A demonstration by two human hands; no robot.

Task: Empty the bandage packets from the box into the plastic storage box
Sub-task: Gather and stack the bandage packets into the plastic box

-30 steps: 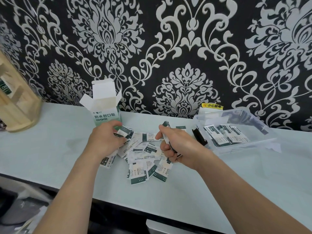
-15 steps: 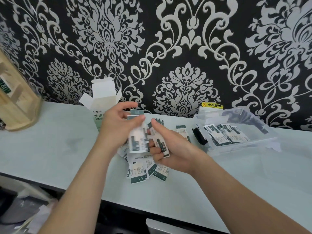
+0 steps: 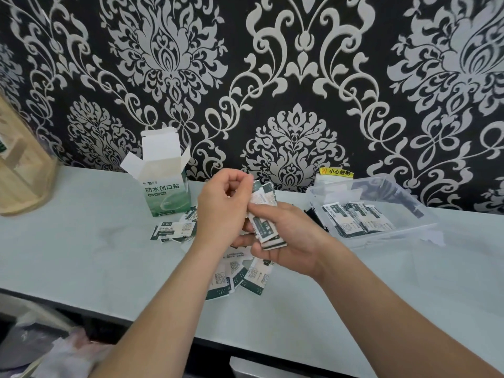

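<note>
Head view, from left to right: we saw a wooden rack [image 3: 19, 173] at the far left edge of the pale table [image 3: 81, 246]. Next stood the bandage box [image 3: 166, 192], upright near the wall, with its top flaps open. Just in front of it, some loose packets [image 3: 174, 230] lay flat on the table. The left hand [image 3: 221, 211] was above the table with its fingers curled, and its fingertips pinched the upper end of a stack of packets [image 3: 263, 216]. The right hand [image 3: 291, 241] lay palm up under the same stack and gripped it, with the thumb pressed across the top. Below both hands, spilled packets [image 3: 237, 276] lay on the table, partly hidden by the wrists. At the right stood the clear plastic storage box [image 3: 392, 234], and several stored packets [image 3: 354, 219] lay inside it on the bottom. A yellow label [image 3: 336, 171] was on the wall behind it.
</note>
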